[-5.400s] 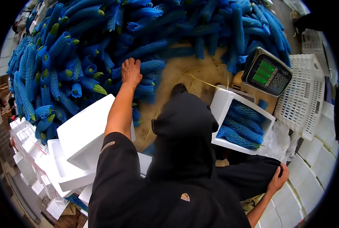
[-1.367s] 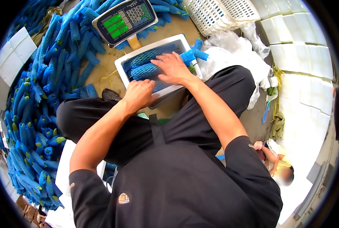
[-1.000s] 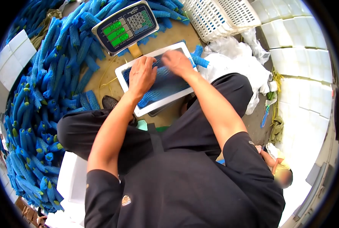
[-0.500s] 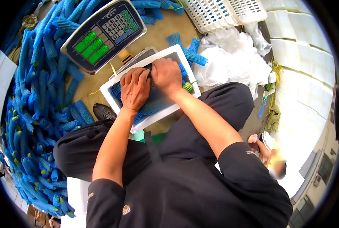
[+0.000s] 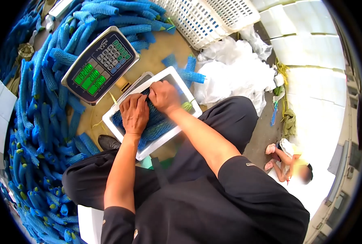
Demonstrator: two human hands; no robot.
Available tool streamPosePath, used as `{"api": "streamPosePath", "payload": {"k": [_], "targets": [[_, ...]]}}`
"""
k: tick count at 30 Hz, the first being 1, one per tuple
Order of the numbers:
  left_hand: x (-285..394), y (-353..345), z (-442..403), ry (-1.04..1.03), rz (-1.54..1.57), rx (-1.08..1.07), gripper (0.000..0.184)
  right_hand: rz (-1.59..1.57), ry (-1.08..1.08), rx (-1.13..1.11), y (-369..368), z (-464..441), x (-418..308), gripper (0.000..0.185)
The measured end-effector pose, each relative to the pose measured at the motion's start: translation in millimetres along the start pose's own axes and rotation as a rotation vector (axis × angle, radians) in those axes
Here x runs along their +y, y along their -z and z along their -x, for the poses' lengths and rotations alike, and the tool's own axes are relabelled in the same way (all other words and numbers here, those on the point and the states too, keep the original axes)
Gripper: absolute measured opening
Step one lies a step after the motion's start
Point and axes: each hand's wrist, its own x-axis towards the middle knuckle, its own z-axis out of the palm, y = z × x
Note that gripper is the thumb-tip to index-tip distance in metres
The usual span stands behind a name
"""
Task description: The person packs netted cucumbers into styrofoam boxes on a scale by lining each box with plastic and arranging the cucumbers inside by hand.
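A white foam box (image 5: 157, 151) on a scale's platform holds several long green vegetables in blue foam netting (image 5: 158, 129). My left hand (image 5: 134, 115) lies over the left part of the box, fingers bent down around a netted vegetable. Beside it, nearly touching, my right hand (image 5: 164, 97) curls over the top of the same row; its fingertips are partly hidden. A pale green vegetable end (image 5: 187, 106) shows at the box's right side. Above the box stands the scale's display (image 5: 101, 65) with lit green digits.
Blue-netted vegetables (image 5: 30, 122) are heaped along the left. Two netted pieces (image 5: 185, 73) lie beside crumpled clear plastic bags (image 5: 234, 73). White plastic crates (image 5: 193, 20) stand at the back, stacked white foam boxes (image 5: 307, 53) on the right. Another person (image 5: 288, 162) sits at lower right.
The view has shifted, so the box and scale sit further left and lower. The display digits have changed. Both hands stay over the netted vegetables, and the right hand's fingers have shifted slightly.
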Motion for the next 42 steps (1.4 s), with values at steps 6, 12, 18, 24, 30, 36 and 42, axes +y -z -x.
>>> {"api": "streamPosePath", "payload": {"k": [6, 12, 18, 24, 30, 36, 42], "targets": [[1, 6, 5, -0.047, -0.003, 0.044, 0.022, -0.018, -0.033, 0.083, 40, 12, -14, 0.01], [3, 9, 3, -0.058, 0.006, 0.088, 0.02, 0.191, -0.32, -0.074, 108, 106, 11, 0.024], [40, 28, 3, -0.311, 0.149, 0.05, 0.03, 0.309, -0.111, -0.075, 104, 124, -7, 0.043], [42, 17, 32, -0.327, 0.055, -0.327, 0.079, 0.64, 0.021, -0.198, 88, 116, -4, 0.038], [46, 10, 28, -0.344, -0.009, -0.405, 0.099, 0.703, 0.057, -0.173, 65, 118, 19, 0.037], [42, 10, 29, -0.367, 0.009, -0.398, 0.099, 0.455, -0.026, -0.149, 76, 111, 17, 0.024], [33, 18, 37, -0.293, 0.071, -0.398, 0.096, 0.695, 0.007, -0.287, 70, 105, 9, 0.018]]}}
